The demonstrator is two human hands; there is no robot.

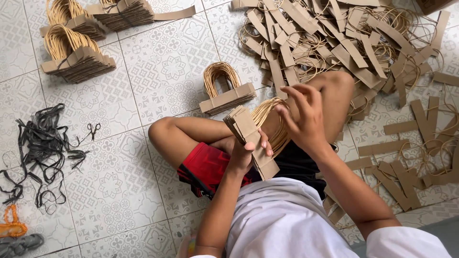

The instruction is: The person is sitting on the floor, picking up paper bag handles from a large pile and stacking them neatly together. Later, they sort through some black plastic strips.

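My left hand (241,153) grips a thick stack of brown cardboard strips (250,138) with tan cord loops (270,119) fanning out from it, held above my lap. My right hand (302,117) sits just right of the stack, fingers spread and touching the cord loops. I am seated on the tiled floor (162,62) with my knees bent. A finished bundle of strips with looped handles (224,91) stands on the floor just beyond my knee.
A big loose heap of cardboard strips and cords (344,43) lies at the upper right, with more strips (411,157) at the right. Stacked finished bundles (76,57) sit at the upper left. Black bands (43,148) and small scissors (92,130) lie at the left.
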